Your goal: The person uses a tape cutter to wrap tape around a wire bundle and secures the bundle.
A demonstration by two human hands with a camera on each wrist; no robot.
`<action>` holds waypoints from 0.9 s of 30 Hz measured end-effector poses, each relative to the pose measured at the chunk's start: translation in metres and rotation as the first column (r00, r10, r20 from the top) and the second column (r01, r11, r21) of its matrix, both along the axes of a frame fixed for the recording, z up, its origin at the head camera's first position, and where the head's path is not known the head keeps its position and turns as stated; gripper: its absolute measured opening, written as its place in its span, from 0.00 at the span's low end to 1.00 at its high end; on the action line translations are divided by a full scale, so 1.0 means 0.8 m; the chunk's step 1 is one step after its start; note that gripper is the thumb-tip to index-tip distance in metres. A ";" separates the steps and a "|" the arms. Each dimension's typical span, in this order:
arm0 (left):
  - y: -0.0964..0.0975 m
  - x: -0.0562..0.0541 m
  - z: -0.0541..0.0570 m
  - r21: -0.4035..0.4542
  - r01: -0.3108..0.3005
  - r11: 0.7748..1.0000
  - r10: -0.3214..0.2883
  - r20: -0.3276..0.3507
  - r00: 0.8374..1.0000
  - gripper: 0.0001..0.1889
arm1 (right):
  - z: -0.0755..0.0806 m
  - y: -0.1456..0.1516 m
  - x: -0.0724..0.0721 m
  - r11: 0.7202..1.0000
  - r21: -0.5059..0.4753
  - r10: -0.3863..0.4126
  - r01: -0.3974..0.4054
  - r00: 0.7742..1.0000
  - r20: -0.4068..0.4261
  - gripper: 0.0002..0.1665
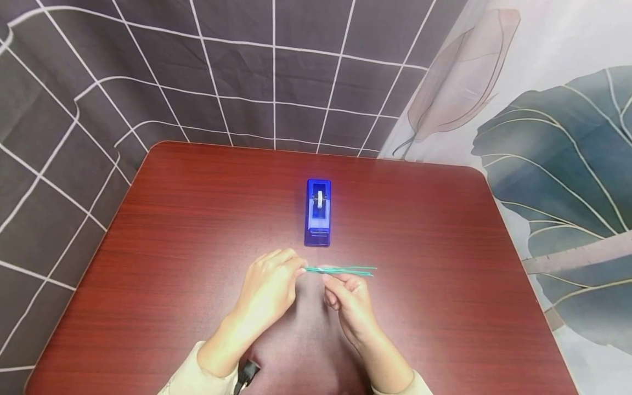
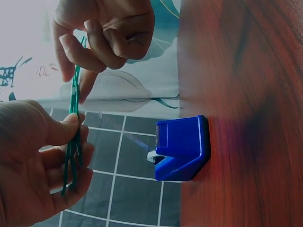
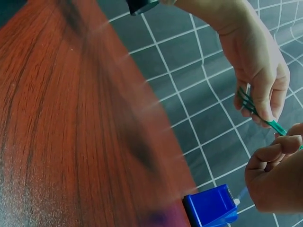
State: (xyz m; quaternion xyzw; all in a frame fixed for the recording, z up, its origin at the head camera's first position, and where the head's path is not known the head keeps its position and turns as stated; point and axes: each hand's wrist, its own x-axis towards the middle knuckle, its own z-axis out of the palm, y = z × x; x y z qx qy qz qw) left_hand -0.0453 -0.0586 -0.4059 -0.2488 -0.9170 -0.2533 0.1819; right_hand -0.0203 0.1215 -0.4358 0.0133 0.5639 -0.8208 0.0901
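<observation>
Clearly, from where I watch, the left grip [image 1: 270, 282] pinches the green strands [image 1: 337, 270] and the right grip [image 1: 351, 304] pinches them farther along, by a pale strip [image 2: 74, 88]. I'd steady the left and squeeze gently with the right, strands bunched, above the worktop [image 1: 444, 247], near the blue tape dispenser [image 1: 318, 224].

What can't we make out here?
Green strands, head view: left ends hidden by the left hand; too thin and bunched to count.
Tape dispenser, right wrist view: base cut off by the bottom edge.
Black wrist device, right wrist view: cut off by the top edge.
</observation>
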 end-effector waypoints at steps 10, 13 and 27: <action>-0.003 -0.001 -0.002 0.000 -0.018 1.000 0.018 -0.008 1.000 0.08 | 0.002 -0.002 0.008 0.971 0.169 0.191 -0.171 0.975 -0.114 0.13; -0.004 -0.001 -0.002 -0.003 -0.018 1.000 0.018 -0.022 1.000 0.08 | 0.010 0.000 0.007 0.936 0.309 0.257 -0.168 0.927 -0.274 0.10; -0.004 -0.002 -0.002 -0.013 -0.028 1.000 0.026 -0.086 0.996 0.06 | 0.067 0.030 -0.044 0.622 0.539 0.299 0.569 0.464 -0.834 0.10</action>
